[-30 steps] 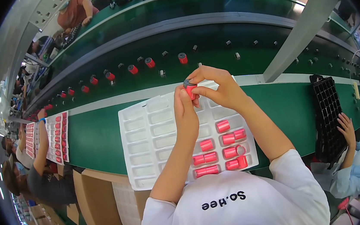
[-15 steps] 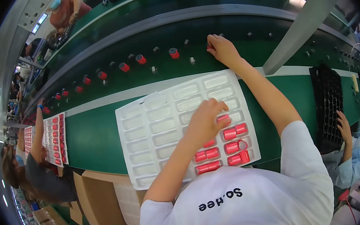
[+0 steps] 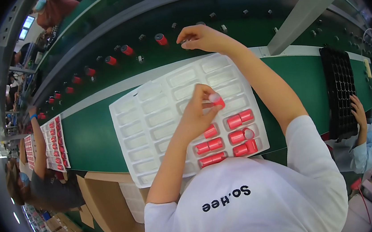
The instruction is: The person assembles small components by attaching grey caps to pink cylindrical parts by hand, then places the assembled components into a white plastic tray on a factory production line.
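My left hand (image 3: 199, 110), over the white moulded tray (image 3: 137, 143), pinches a red cylinder (image 3: 219, 103) with a pale round end. Below that hand, several red cylinders (image 3: 209, 146) lie in the tray's near right pockets; one in the right column is turned with its round end (image 3: 248, 134) facing up. My right hand (image 3: 203, 38) reaches over the dark green belt, its thumb and forefinger apart and pointing left. No red shows between them, though the other fingers are partly hidden. Nearest to its fingertips, a red cylinder (image 3: 160, 39) with a dark top stands on the belt.
More red cylinders (image 3: 110, 60) and small metal parts (image 3: 140, 59) sit along the belt. A grey post (image 3: 306, 12) rises right of my right arm. An open cardboard box (image 3: 101, 209) is lower left. Co-workers sit both sides, one near a black tray (image 3: 339, 92).
My left hand has lifted from the right-hand pockets, holding the red cylinder. My right hand has moved left along the belt; red no longer shows at its fingertips. Belt items appear farther left.
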